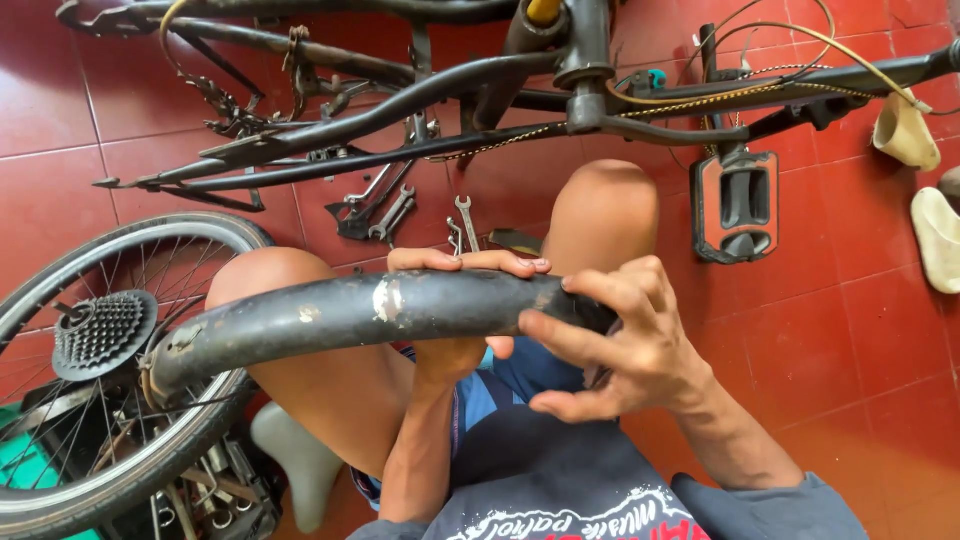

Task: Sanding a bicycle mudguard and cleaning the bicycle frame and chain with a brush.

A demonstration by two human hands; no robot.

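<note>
I hold a black rubber inner tube (330, 315) across my knees. It is inflated, scuffed, with a pale worn patch near its middle. My left hand (460, 300) grips it from below, fingers curled over the top. My right hand (615, 340) wraps the tube's right end, thumb and forefinger pressing on it. The tube curves away to the left, down toward a bicycle wheel (90, 380).
The wheel with a sprocket cluster (100, 333) lies at lower left. An upturned black bicycle frame (420, 100) with chain and pedal (735, 205) spans the red tiled floor. Spanners (465, 222) lie under it. Tools (215, 490) sit at bottom left; sandals (935, 235) lie at right.
</note>
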